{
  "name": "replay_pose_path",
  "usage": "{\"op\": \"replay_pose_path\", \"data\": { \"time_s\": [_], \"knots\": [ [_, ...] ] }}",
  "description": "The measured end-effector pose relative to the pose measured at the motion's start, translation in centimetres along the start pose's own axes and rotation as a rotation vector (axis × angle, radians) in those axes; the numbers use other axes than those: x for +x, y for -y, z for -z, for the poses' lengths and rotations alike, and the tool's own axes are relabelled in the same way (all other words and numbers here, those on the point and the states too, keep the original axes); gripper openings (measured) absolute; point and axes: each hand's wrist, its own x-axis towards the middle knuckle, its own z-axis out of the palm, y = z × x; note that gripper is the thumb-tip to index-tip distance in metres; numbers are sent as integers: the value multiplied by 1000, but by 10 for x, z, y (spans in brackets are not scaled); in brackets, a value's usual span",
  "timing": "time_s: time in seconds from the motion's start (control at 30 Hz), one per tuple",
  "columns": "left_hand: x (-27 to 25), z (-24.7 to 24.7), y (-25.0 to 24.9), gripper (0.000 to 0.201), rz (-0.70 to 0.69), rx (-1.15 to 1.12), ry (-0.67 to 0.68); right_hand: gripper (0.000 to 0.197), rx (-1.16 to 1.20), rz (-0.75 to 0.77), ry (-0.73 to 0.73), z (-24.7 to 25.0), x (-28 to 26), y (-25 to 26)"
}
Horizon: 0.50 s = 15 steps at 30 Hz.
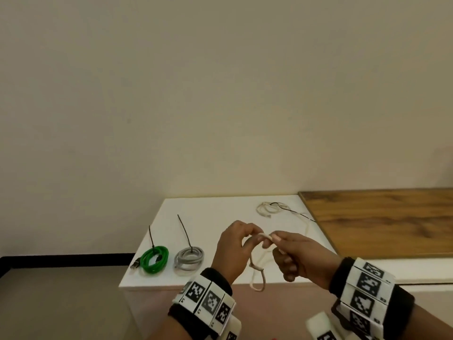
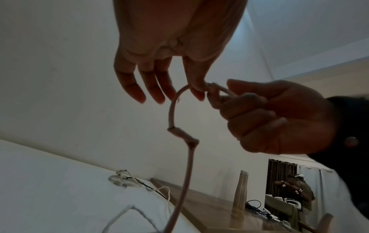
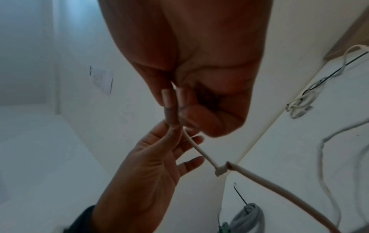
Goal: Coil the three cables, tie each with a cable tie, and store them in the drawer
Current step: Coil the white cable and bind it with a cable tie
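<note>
Both hands are raised above the front edge of the white cabinet (image 1: 220,212), working the cream cable (image 1: 257,268).

Left hand (image 1: 232,251): thumb and index finger pinch the cable at the top of a loop. In the left wrist view the thumb and forefinger close on the cable (image 2: 173,113) where it bends over, while the other three fingers (image 2: 151,88) hang loosely extended and touch nothing. The right wrist view shows the same hand (image 3: 151,165) palm up with the fingers spread.

Right hand (image 1: 299,253): fingers curled into a fist around the cable, with the thumb and index tip pinching the strand just beside the left hand's pinch point. The left wrist view confirms the curled fist (image 2: 279,119) with cable strands emerging from it toward the left hand.

Cable position: a loop hangs below the two hands, past the cabinet's front edge. The remaining length trails back across the top to a loose bundle near the rear, next to the wood surface (image 1: 382,222). A thin black tie (image 1: 294,212) lies across that bundle.

Green coil (image 1: 155,260) and grey coil (image 1: 188,260) lie side by side on the cabinet's left part, each bound with a black tie whose tail stands upward.
</note>
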Motion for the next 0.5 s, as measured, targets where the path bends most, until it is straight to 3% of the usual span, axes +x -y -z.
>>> {"op": "replay_pose_path", "data": {
  "time_s": [0.17,0.27,0.33,0.43,0.5],
  "knots": [
    [-5,-3,-3,25,111,-379,56,22,175,61,59,20,-2,15],
    [-7,-10,-2,23,127,-358,-22,28,146,17,202,25,-2,8],
    [-6,-12,-4,22,66,-271,-98,26,129,-7,270,22,-2,3],
    [-4,-11,-5,19,-27,-170,-168,19,283,72,205,20,0,6],
    [-7,-13,-5,18,6,-248,-125,20,452,147,96,22,2,12]
  ]
}}
